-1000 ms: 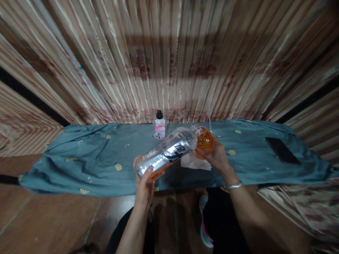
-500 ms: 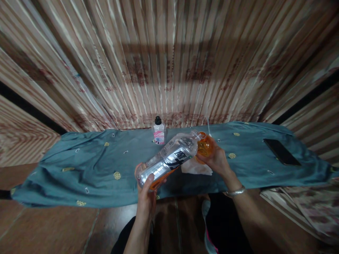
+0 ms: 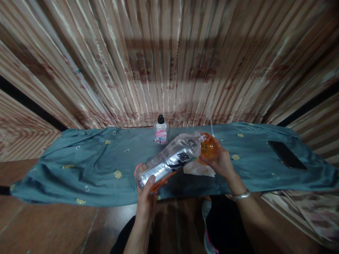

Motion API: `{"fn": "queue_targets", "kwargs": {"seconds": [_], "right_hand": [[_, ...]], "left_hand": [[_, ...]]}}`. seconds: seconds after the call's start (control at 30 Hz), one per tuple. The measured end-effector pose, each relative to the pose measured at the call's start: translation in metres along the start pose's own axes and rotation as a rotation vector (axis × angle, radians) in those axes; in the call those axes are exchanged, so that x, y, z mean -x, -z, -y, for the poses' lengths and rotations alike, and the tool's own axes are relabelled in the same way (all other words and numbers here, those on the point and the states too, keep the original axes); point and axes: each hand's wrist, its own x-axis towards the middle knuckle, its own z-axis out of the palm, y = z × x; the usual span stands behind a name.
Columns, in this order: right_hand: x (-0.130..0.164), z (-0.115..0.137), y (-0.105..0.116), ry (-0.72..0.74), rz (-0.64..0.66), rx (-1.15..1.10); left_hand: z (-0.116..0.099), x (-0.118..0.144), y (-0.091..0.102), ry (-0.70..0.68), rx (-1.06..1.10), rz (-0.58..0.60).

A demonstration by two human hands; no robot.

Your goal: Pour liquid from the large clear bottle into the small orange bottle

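Silver-labelled bottle [image 3: 169, 164] tilted: left hand [image 3: 147, 199], fingers wrapped low; right hand [image 3: 221, 163], fingers round orange container [image 3: 207, 149]; best aligned mouth-to-mouth.

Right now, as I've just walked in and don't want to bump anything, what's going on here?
The person's left hand holds a clear bottle tilted, its neck at the mouth of an orange container in the right hand. Whether anything is flowing, I can't tell. A smaller bottle stands upright behind them on the cloth, and a phone lies to the right.
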Motion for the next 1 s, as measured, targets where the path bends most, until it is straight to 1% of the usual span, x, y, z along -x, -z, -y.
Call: {"fn": "queue_targets", "kwargs": {"seconds": [0.1, 0.27, 0.57, 0.77, 1.0], "right_hand": [[-0.001, 0.008, 0.001, -0.054, -0.023, -0.001], [-0.001, 0.013, 0.003, -0.065, -0.038, 0.001], [-0.001, 0.009, 0.004, -0.03, -0.049, 0.031], [-0.001, 0.007, 0.008, -0.001, -0.086, 0.128], [-0.001, 0.007, 0.01, -0.002, -0.067, 0.149]], "left_hand": [[0.0, 0.0, 0.001, -0.005, -0.014, 0.0], [0.0, -0.002, 0.003, -0.007, -0.02, 0.007], [-0.002, 0.0, 0.002, -0.007, -0.02, 0.011], [-0.002, 0.0, 0.002, -0.006, -0.016, 0.008], [-0.001, 0.0, 0.0, -0.016, -0.002, 0.009]]}}
